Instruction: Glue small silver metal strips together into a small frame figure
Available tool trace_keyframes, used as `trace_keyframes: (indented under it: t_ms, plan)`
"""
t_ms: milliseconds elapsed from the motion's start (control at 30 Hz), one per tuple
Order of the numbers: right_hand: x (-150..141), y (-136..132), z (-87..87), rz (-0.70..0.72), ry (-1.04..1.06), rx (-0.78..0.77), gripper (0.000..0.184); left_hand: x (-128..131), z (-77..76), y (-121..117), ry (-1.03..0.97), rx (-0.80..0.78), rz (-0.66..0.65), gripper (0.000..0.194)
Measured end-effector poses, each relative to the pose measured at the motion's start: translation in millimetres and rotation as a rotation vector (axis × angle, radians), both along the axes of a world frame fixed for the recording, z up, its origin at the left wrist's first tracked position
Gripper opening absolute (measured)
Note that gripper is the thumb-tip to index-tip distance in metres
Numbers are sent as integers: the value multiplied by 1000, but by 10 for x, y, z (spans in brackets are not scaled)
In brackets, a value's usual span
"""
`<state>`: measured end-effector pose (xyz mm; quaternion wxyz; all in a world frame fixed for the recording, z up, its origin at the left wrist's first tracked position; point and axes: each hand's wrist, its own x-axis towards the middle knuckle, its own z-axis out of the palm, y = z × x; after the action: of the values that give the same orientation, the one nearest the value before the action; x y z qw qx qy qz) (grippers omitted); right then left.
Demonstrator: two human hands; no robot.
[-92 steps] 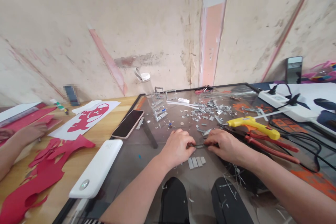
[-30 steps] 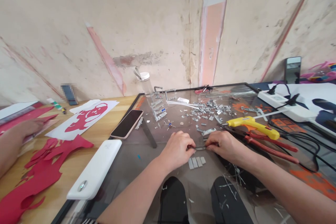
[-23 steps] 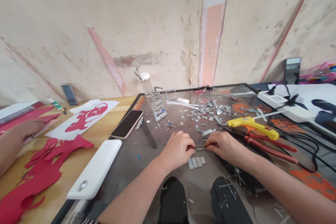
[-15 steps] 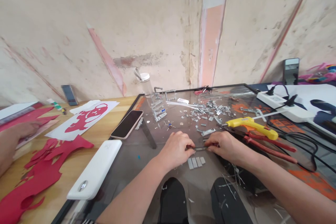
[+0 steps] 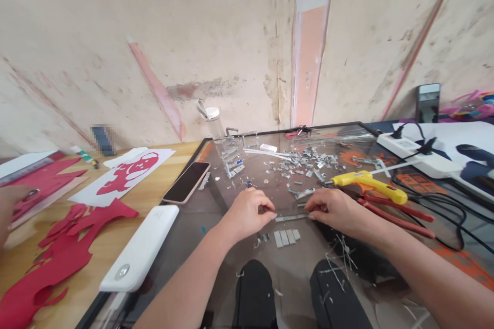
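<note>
Head view: from my seat at the far end, I see a gray strip [image 5: 292, 217] lying on the dark tabletop [image 5: 191, 249] between two bare hands. The left hand [image 5: 254, 212] has its fingers curled and its fingertips right beside the strip's left end; I can't tell whether they touch it. The right hand [image 5: 332, 209] is bent over the other end, thumb at the strip, and I can't tell whether it is pinching it. Four flat gray pieces [image 5: 284, 238] sit in a row just nearer the person's knees. Beyond the hands I see a scatter of metal scraps [image 5: 309, 159]; to the right lie a yellow glue gun [image 5: 370, 183] and red-handled pliers [image 5: 401, 221].
</note>
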<state>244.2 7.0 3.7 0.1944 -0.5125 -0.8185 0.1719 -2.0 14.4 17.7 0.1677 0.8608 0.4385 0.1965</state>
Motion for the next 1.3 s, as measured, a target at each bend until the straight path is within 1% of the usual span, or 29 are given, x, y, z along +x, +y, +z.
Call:
trace_keyframes:
  t_ms: [333, 600, 733, 900, 1033, 1200, 1300]
  plan:
    - [-114, -19, -62, 80, -49, 78, 12, 45, -8, -39, 106, 2, -26, 4]
    - [-243, -63, -89, 44, -31, 89, 14, 28, -16, -18, 143, -12, 3, 6]
    - [-222, -67, -77, 37, -17, 84, 13, 21, -29, -10, 144, -21, 5, 6]
    - [-117, -36, -39, 14, 35, 82, 12, 9, -15, -17, 150, -29, 7, 6]
    - [-63, -18, -17, 16, 21, 98, 11, -8, -9, -9, 156, -26, 14, 5]
    - [-107, -31, -26, 37, -17, 94, 8, -14, -20, -2, 163, -15, 19, 4]
    - [-157, -45, -54, 48, -36, 94, 10, -6, -25, -10, 164, -14, 17, 3]
